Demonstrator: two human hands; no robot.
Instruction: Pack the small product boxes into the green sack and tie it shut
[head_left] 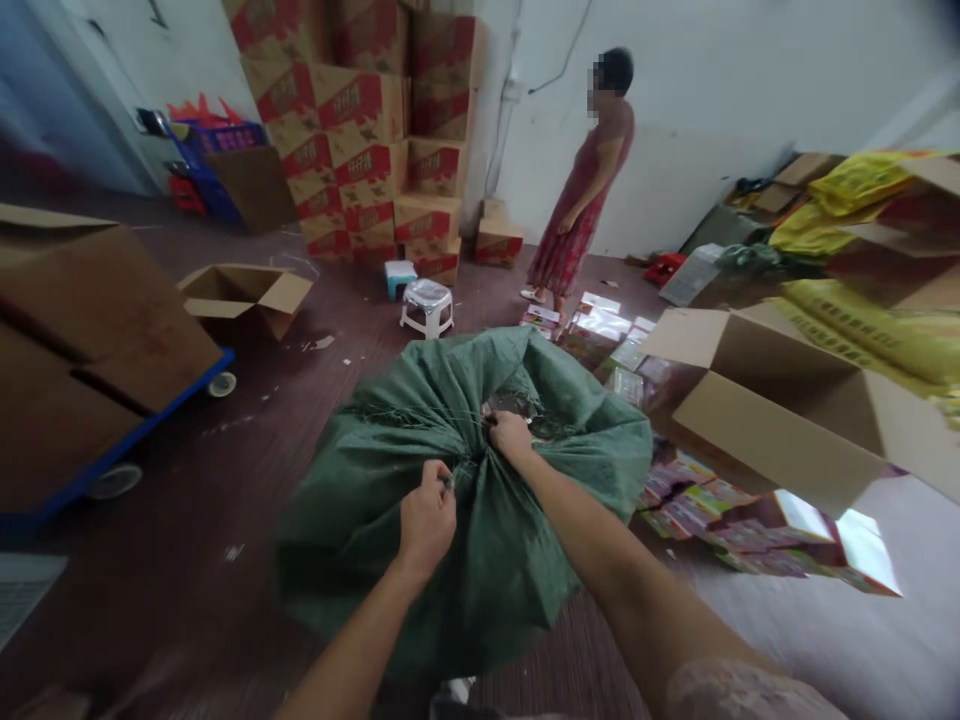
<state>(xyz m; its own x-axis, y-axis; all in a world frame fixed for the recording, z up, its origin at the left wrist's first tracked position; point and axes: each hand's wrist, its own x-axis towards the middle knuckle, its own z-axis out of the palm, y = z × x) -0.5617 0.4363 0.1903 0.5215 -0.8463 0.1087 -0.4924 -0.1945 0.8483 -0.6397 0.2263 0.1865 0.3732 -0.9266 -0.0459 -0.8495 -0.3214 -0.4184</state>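
A large, bulging green woven sack [345, 530] stands in front of me, its top pulled together into folds at the centre. Frayed threads stick out around the gathered mouth. My right hand [512, 437] is closed at this mouth, gripping the bunched material, with a gap beside it where something shiny shows inside. Just left of the gather, my left hand [429, 515] is closed in a pinch above the folds. A small dark bit shows at its fingertips, too small to name.
Stacked cartons [367, 150] line the back wall, near a white stool [427, 305]. A person [589, 185] stands beyond the sack. On the right are an open carton [780, 400] and colourful packages [750, 520]; on the left, a blue trolley [150, 440] carries boxes.
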